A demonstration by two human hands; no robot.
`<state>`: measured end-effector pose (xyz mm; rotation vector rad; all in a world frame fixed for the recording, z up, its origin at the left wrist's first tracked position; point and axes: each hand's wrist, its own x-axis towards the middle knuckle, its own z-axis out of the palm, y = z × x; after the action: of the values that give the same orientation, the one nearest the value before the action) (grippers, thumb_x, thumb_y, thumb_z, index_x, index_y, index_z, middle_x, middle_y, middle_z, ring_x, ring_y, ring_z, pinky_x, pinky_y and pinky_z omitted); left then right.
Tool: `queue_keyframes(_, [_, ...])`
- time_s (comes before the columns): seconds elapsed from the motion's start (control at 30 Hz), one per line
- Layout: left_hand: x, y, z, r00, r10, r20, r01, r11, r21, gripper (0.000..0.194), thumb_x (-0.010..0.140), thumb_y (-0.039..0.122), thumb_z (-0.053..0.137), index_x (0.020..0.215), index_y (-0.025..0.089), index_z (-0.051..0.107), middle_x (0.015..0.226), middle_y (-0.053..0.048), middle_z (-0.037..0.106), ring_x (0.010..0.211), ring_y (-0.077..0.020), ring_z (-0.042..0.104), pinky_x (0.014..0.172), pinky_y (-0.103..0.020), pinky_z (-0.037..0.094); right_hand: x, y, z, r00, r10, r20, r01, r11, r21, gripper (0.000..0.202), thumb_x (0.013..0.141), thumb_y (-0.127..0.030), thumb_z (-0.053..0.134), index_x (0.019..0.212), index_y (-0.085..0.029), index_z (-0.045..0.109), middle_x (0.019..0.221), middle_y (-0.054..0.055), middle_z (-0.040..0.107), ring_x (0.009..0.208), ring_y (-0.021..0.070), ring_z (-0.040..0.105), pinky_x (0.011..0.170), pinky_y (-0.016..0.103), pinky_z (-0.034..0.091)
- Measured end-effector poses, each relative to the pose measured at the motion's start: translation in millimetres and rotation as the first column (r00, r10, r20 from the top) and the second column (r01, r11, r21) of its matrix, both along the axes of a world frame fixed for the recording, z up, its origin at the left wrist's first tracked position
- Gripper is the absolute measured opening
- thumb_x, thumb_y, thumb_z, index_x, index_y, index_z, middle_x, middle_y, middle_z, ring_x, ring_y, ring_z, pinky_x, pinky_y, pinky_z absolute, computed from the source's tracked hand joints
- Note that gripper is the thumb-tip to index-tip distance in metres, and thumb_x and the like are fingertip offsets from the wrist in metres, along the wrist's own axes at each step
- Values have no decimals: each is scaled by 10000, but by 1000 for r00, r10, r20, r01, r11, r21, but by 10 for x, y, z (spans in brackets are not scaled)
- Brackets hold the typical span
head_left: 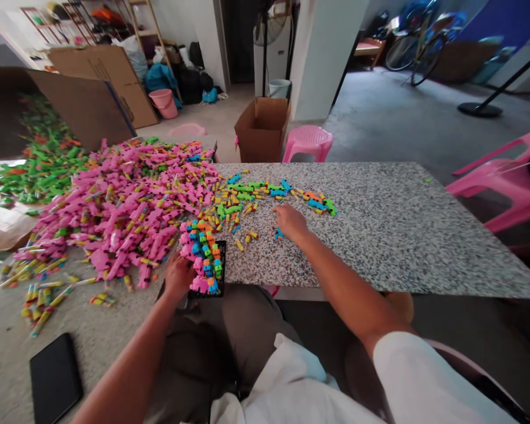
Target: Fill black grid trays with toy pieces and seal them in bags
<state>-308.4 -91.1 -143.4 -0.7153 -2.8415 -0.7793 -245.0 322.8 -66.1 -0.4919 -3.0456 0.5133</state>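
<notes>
My left hand point(179, 274) is at the left side of a black tray point(223, 259) near the table's front edge, its fingers closed around that side and partly hidden by pink toys. Rows of small pink, blue, orange and green plastic toys point(205, 253) stand packed in the tray. Out over the speckled tabletop, my right hand point(290, 222) is curled with the index finger pointing left. A small blue toy point(279, 234) shows at the underside of its curled fingers. Loose yellow-and-red tubes point(241, 242) and green and blue toys point(247, 191) lie just beyond.
A large heap of pink toys point(128, 206) with yellow tubes covers the left of the table. Behind it, green toys point(44, 171) spill from a cardboard box point(83, 106). A black phone point(56, 377) lies front left. Beyond the speckled table point(393, 235) are an open carton point(260, 138) and a pink stool point(309, 141).
</notes>
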Motion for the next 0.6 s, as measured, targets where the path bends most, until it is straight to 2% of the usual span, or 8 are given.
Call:
queue_keyframes(0.07, [16, 12, 36, 1000, 0, -1, 0, 1000, 7, 274, 827, 321, 577, 962, 211, 788, 1201, -137, 762, 1199, -334, 666, 1067, -467, 537, -35, 379, -15, 996, 37, 77, -47, 991, 129, 489, 1024, -165, 432, 1443, -248, 670, 1458, 146, 595, 1080, 271, 678, 861, 328, 499])
queue_keyframes(0.13, [34, 23, 69, 1000, -3, 1, 3, 1000, 17, 266, 824, 308, 582, 953, 207, 791, 1197, -146, 768, 1232, -345, 654, 1089, -479, 524, -19, 593, -55, 981, 130, 141, -158, 966, 204, 478, 1025, -183, 453, 1434, -275, 682, 1427, 138, 596, 1030, 259, 675, 830, 321, 494])
queue_keyframes(0.23, [51, 32, 85, 1000, 7, 16, -7, 999, 31, 262, 830, 307, 579, 934, 193, 791, 1177, -159, 776, 1239, -349, 650, 1103, -497, 516, 65, 698, -97, 965, 204, 162, -242, 934, 264, 402, 1041, -219, 452, 1302, -248, 756, 1339, 135, 620, 1001, 247, 663, 822, 317, 485])
queue_keyframes(0.33, [49, 31, 66, 999, 24, 29, -25, 999, 22, 245, 835, 313, 586, 910, 190, 785, 1153, -159, 778, 1221, -341, 658, 1089, -494, 524, 150, 677, -72, 980, 170, 107, -192, 947, 256, 325, 1021, -229, 511, 1160, -194, 802, 1273, 155, 639, 1016, 254, 658, 834, 320, 482])
queue_keyframes(0.4, [39, 27, 50, 999, 33, 29, -33, 999, 11, 220, 818, 307, 597, 885, 195, 774, 1115, -150, 779, 1209, -335, 665, 1082, -483, 532, 173, 585, -42, 995, 92, 44, -97, 983, 154, 269, 985, -252, 601, 1135, -187, 815, 1225, 154, 667, 1031, 261, 659, 853, 324, 485])
queue_keyframes(0.47, [27, 23, 38, 999, 39, 30, -39, 999, 14, 210, 804, 322, 605, 873, 204, 765, 1095, -137, 776, 1198, -332, 670, 1076, -468, 538, 160, 396, -34, 1000, 9, -7, -9, 998, -61, 242, 952, -284, 669, 1117, -189, 818, 1123, 122, 715, 993, 245, 671, 850, 316, 490])
queue_keyframes(0.53, [15, 19, 29, 999, 42, 31, -42, 999, 23, 213, 797, 350, 610, 869, 215, 758, 1094, -123, 772, 1180, -331, 674, 1060, -458, 546, 115, 110, -61, 998, -46, -37, 31, 945, -325, 231, 932, -324, 703, 1081, -182, 809, 1003, 77, 745, 914, 212, 681, 817, 297, 497])
queue_keyframes(0.6, [4, 14, 21, 999, 32, 29, -32, 999, 21, 198, 786, 353, 613, 854, 224, 747, 1080, -109, 771, 1151, -326, 677, 1034, -445, 556, 47, -238, -106, 997, -67, -47, 31, 844, -536, 238, 926, -355, 707, 1053, -169, 783, 931, 51, 748, 830, 183, 678, 763, 277, 507])
